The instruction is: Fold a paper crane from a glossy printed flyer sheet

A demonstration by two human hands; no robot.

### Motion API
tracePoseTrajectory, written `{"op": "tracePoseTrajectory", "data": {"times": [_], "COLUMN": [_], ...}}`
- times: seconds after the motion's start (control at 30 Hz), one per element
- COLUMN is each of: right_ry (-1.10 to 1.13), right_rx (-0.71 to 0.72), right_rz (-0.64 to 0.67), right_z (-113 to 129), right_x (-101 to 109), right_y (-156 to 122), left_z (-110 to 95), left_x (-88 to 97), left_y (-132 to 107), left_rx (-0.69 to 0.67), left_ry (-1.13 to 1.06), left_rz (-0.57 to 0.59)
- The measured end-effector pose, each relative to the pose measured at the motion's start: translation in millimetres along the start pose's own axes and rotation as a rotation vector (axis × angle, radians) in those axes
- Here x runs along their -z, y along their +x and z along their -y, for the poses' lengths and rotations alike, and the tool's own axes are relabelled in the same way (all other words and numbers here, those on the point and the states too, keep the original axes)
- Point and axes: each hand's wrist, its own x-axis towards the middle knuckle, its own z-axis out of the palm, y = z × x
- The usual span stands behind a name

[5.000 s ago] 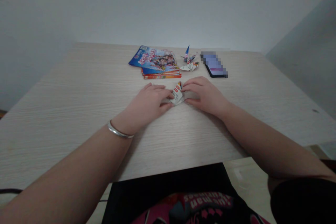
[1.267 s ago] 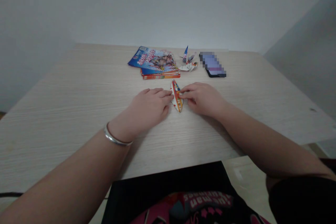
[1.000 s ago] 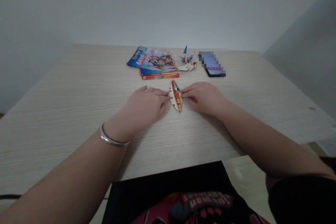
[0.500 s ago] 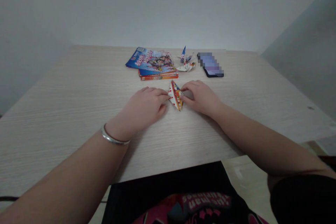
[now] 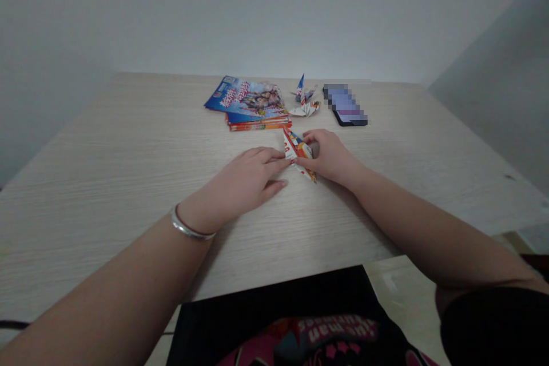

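Observation:
A small folded paper [image 5: 305,150], printed white, red, yellow and blue, lies on the table in a pointed diamond-like shape. My left hand [image 5: 244,180], a silver bangle at its wrist, lies palm down with fingers stretched out; the fingertips touch the paper's left side. On the other side my right hand [image 5: 334,154] grips the paper, its thumb laid across the front near the middle and its fingers curled behind the right edge. Farther back are folded paper cranes [image 5: 305,104], partly overlapping in view.
A stack of printed leaflets [image 5: 253,103] with blue covers and orange edges is at the back, left of the cranes. A phone [image 5: 345,106] with a blurred screen lies to their right. The pale table [image 5: 128,143] meets a wall behind.
The folded paper has shifted slightly right and is tilted more. My right thumb has moved across its front, and my left fingers have followed to the right.

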Motion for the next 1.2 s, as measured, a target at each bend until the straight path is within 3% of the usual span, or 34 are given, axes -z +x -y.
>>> {"op": "tracePoseTrajectory", "data": {"times": [0.1, 0.2, 0.33, 0.43, 0.53, 0.67, 0.87, 1.0, 1.2], "right_ry": [0.118, 0.155, 0.002, -0.146, -0.253, -0.197, -0.103, -0.030, -0.149], "right_rx": [-0.081, -0.022, 0.102, 0.161, 0.245, 0.283, 0.389, 0.358, 0.262], "right_rz": [-0.033, -0.081, -0.148, -0.128, -0.024, 0.091, 0.144, 0.202, 0.094], "right_z": [0, 1, 2, 3, 2, -1, -3, 1, -3], "right_x": [3, 7, 14, 17, 18, 17, 17, 16, 14], "right_y": [0, -1, -3, -3, -3, -2, -1, -1, 2], "left_z": [0, 0, 0, 0, 1, 2, 0, 2, 1], "left_x": [3.7, 7.2, 8.9, 8.1, 6.8, 6.0, 6.3, 1.2, -4.3], "left_y": [0, -2, -4, -4, -3, -1, 1, 0, -4], "left_rx": [0.005, 0.013, 0.073, 0.103, 0.129, 0.143, 0.088, 0.035, 0.030], "left_ry": [-0.025, -0.074, -0.116, -0.134, -0.149, -0.146, -0.089, 0.011, 0.162], "left_rz": [-0.026, -0.146, -0.343, -0.376, -0.355, -0.275, -0.116, -0.049, -0.013]}}
